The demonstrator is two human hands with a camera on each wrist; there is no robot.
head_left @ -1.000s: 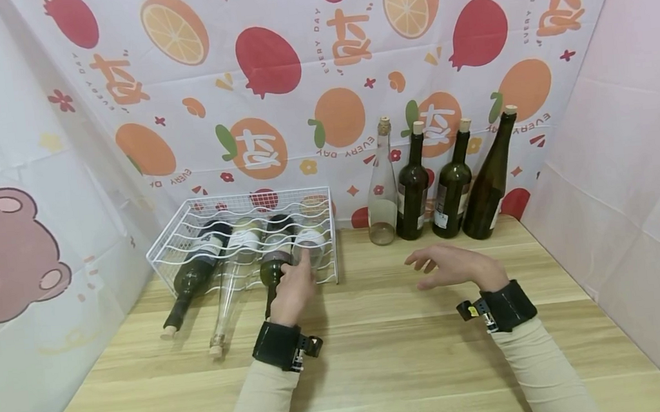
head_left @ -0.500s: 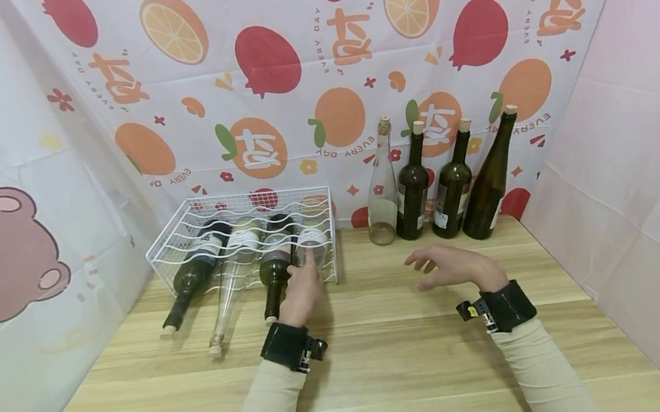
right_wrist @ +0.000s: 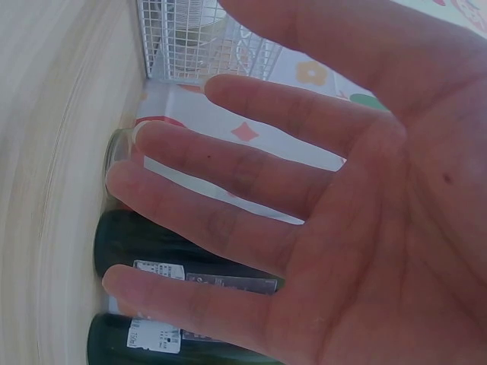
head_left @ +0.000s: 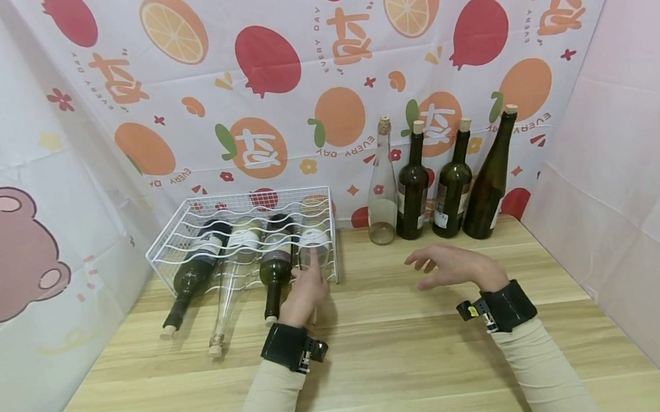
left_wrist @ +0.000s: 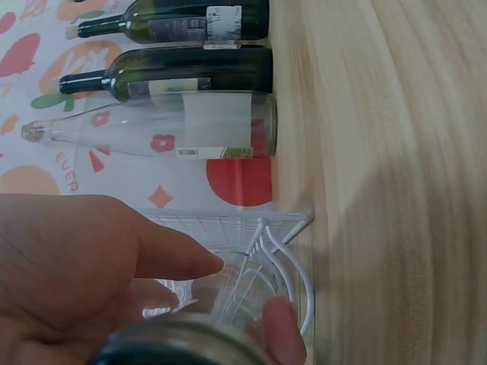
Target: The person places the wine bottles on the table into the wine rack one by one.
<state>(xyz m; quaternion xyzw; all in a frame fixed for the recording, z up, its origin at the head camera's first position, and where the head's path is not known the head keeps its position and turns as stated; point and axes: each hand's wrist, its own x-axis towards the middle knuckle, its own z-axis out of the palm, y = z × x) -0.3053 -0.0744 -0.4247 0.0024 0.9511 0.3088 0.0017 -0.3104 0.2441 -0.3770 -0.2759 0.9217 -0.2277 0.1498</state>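
In the head view, a clear glass bottle (head_left: 314, 237) lies in the rightmost place of the white wire wine rack (head_left: 333, 231). My left hand (head_left: 304, 290) holds this bottle near its shoulder, index finger stretched along the top. The hand covers much of its neck. From the left wrist, the fingers of my left hand (left_wrist: 91, 266) reach round the glass just outside the rack's wavy wires. Further right, my right hand (head_left: 451, 265) hovers over the table, in front of the standing bottles. The right wrist view shows its fingers (right_wrist: 221, 163) spread and slightly bent, holding nothing.
Left of the held bottle lie a dark bottle (head_left: 277, 268), a clear bottle (head_left: 229, 298) and another dark bottle (head_left: 192, 275), corked necks toward me. By the back wall stand a clear bottle (head_left: 382, 208) and several dark bottles (head_left: 413, 193). Patterned cloth (head_left: 330, 57) encloses the table.
My left hand has shifted slightly right, and the clear bottle under it has moved a little right in the rack. The neighbouring dark bottle's cork has come into view. My right hand stays still.
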